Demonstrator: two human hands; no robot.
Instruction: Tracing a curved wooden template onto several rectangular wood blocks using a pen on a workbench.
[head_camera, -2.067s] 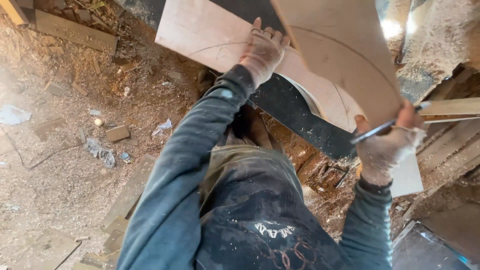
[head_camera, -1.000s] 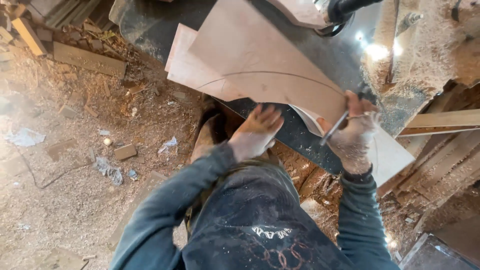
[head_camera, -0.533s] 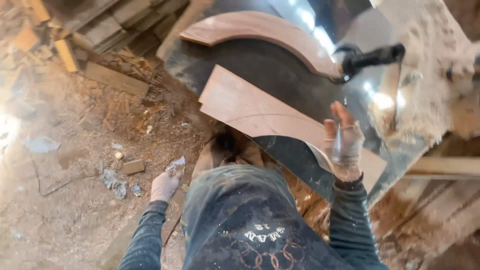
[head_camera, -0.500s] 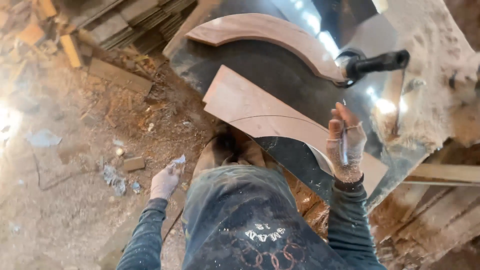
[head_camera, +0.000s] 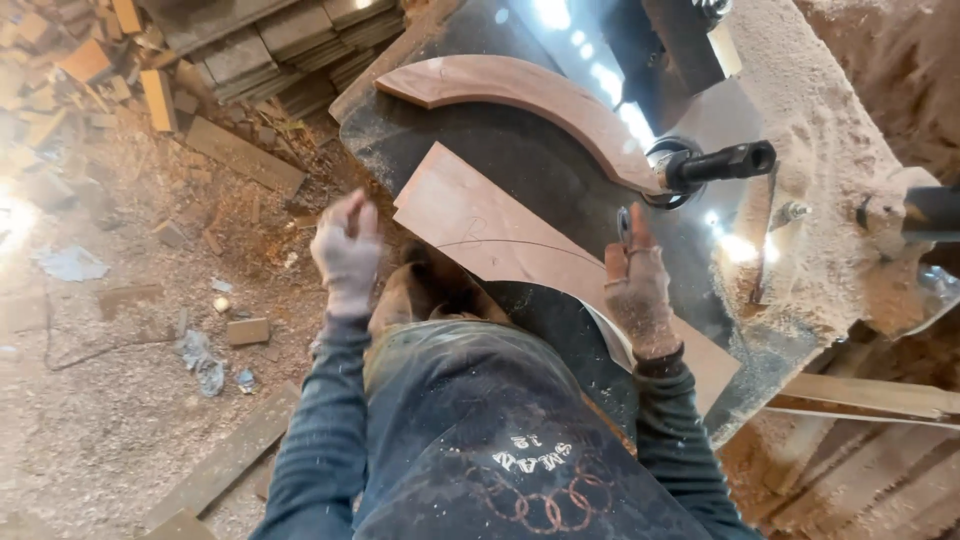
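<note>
A flat wooden board (head_camera: 500, 235) with a curved line drawn across it lies on the dark metal machine table (head_camera: 500, 150). My gloved right hand (head_camera: 637, 290) rests on the board's right part and holds a thin pencil (head_camera: 624, 224) pointing upward. My gloved left hand (head_camera: 345, 255) is raised just left of the board's near-left edge, apart from it. It is blurred, its fingers are bunched, and nothing shows in it. A curved, arch-shaped wooden piece (head_camera: 530, 90) lies farther back on the table.
A black handle (head_camera: 722, 162) sticks out beside the arch piece. Thick sawdust (head_camera: 830, 150) covers the machine at the right. Wood offcuts and planks (head_camera: 240, 150) litter the dirt floor at the left, with stacked boards (head_camera: 270, 30) behind.
The board was held up and marked, then laid flat on the table. My left hand dropped to my side and has now risen toward the board's left edge. The right hand keeps the pencil.
</note>
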